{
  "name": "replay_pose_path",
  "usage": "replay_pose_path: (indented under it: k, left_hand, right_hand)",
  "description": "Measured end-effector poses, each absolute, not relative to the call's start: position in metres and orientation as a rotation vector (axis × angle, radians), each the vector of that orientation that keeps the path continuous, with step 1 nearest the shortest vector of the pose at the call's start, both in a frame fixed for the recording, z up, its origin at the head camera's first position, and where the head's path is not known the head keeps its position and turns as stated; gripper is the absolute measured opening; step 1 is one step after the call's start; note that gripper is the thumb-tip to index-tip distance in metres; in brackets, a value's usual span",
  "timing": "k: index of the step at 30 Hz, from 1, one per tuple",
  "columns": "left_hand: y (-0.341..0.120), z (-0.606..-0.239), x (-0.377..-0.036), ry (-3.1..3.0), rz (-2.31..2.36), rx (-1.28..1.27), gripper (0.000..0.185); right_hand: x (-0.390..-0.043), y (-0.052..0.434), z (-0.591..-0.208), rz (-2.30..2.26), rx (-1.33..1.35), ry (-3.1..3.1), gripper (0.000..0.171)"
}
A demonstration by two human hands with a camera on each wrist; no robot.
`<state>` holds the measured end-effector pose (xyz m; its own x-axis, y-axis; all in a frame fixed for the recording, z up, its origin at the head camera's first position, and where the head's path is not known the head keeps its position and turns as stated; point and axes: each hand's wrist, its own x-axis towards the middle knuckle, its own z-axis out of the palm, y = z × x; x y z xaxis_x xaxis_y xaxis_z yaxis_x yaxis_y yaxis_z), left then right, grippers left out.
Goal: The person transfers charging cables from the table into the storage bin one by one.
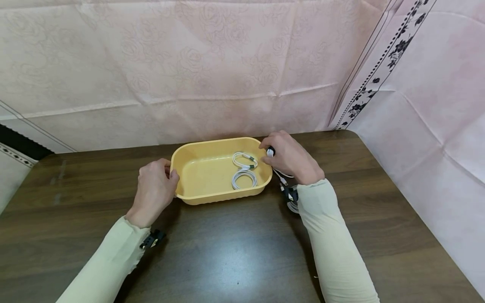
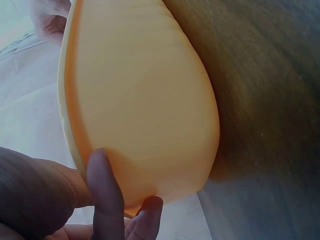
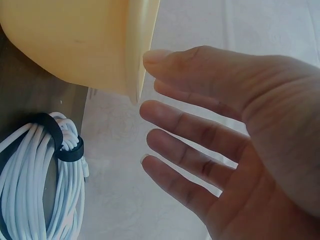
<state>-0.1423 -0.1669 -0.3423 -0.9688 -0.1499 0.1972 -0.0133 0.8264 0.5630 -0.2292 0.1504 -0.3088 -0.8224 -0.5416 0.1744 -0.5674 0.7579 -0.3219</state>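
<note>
Yellow tray sits mid-table on a dark wood-grain table, rounded corners, glare patch near the front edge. Pink rose-print cloth hangs behind, more to the right with a black floral border. Left hand grips the tray's left end, thumb on the rim. Right hand at the right rim, fingers straight and relaxed, holding nothing. Two coiled white cables lie in the tray; another coil lies on the table just right of it.
</note>
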Motion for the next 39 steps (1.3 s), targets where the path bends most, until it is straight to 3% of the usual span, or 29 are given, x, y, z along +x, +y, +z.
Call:
replay_pose_path:
  k: [15, 25, 39]
  left_hand:
    - [-0.1671, -0.343, -0.1425, -2.76, -0.853, 0.113, 0.027]
    - [-0.1672, -0.3426, -0.1424, -2.777, -0.857, 0.124, 0.028]
    - [-0.167, -0.3423, -0.1418, -2.768, -0.86, 0.127, 0.028]
  right_hand:
    - [-0.2298, 0.1529, -0.3096, 0.536, 0.851, -2.929, 0.03]
    - [-0.2313, 0.1562, -0.3101, 0.566, 0.814, -2.963, 0.022]
    - [-0.2313, 0.1592, -0.3096, 0.59, 0.752, -2.991, 0.027]
